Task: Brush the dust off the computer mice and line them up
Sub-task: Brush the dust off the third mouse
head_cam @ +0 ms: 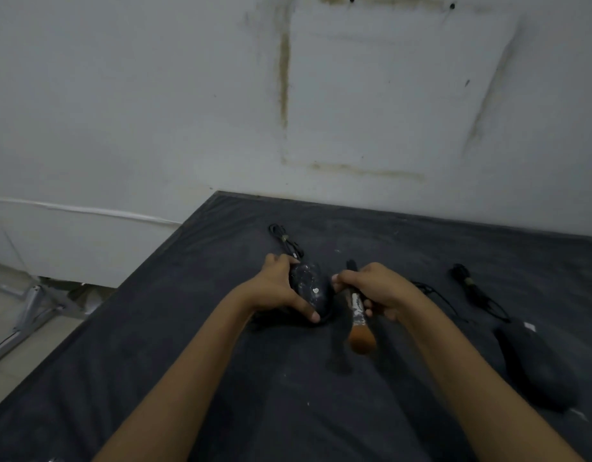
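Observation:
A black computer mouse (309, 285), speckled with white dust, lies on the dark table (221, 378). My left hand (281, 288) grips it from the left side, thumb along its near edge. My right hand (376, 288) holds a brush (358, 315) by its handle, the orange bristles pointing toward me and hanging just right of the mouse; its fingertips touch the mouse's right side. A second black mouse (538, 365) lies at the right, its cable (471, 288) bundled behind it.
The first mouse's bundled cable (284, 240) lies behind it. A stained white wall (288, 111) rises right behind the table. The table's left edge drops to a tiled floor with a metal frame (31, 308). White specks dot the table cloth.

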